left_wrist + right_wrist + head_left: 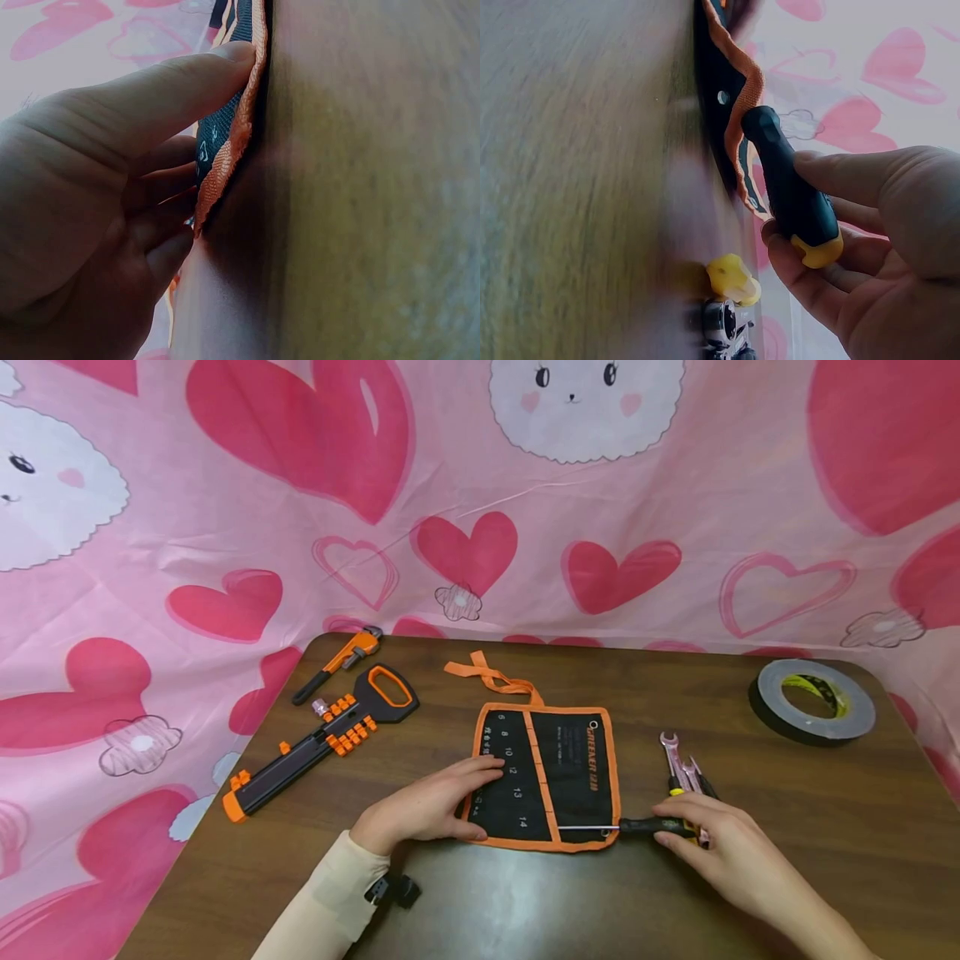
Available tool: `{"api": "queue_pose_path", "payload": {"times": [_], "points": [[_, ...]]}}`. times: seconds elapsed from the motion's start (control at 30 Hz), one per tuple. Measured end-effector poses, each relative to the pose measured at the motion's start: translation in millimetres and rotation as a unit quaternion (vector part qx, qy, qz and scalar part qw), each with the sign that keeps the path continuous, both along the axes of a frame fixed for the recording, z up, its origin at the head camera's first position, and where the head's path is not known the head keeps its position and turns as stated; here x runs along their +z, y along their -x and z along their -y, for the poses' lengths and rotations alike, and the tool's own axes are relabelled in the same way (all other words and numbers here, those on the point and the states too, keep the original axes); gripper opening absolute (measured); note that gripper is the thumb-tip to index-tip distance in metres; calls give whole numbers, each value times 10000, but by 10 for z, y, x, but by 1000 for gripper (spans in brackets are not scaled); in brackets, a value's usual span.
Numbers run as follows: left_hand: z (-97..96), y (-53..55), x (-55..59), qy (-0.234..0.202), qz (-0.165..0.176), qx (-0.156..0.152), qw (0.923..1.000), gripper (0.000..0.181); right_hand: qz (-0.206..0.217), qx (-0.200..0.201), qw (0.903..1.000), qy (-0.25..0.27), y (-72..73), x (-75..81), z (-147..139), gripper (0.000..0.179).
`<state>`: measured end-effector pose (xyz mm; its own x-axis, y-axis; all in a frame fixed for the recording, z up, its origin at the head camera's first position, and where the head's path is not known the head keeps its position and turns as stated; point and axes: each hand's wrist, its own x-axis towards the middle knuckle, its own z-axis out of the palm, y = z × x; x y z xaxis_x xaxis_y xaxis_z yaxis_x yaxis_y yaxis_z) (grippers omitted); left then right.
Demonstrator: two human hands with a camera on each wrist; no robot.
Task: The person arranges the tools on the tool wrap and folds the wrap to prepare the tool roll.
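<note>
A black tool pouch with orange trim and printed size numbers lies flat on the table. My left hand rests on its left part. In the left wrist view the thumb touches the pouch's orange edge. My right hand pinches the black and yellow handle of a screwdriver. Its thin metal shaft lies over the pouch's lower right part, the tip at the slanted orange band. In the right wrist view, thumb and fingers hold the screwdriver handle beside the pouch's trim.
Several wrenches and a yellow-handled tool lie by my right hand. A tape roll sits at the far right. At left are an orange pipe wrench and a black-orange holder rail. An orange tie strap extends behind the pouch.
</note>
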<state>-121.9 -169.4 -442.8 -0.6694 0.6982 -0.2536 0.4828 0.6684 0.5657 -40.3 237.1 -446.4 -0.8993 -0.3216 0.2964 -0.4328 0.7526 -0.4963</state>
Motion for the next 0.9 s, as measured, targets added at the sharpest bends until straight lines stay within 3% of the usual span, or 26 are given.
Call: {"api": "queue_pose_path", "payload": {"times": [0.27, 0.53, 0.73, 0.9], "points": [[12, -9, -5, -25, -8, 7, 10000, 85, -137, 87, 9998, 127, 13, 16, 44, 36], [7, 3, -6, -15, 44, 6, 10000, 85, 432, 6, 9991, -11, 22, 38, 57, 28], [12, 7, -3, -42, 54, -18, 10000, 85, -197, 197, 9996, -3, 33, 25, 93, 32], [15, 11, -3, -58, 29, -27, 10000, 85, -413, 257, 9988, 20, 65, 17, 110, 35]]}}
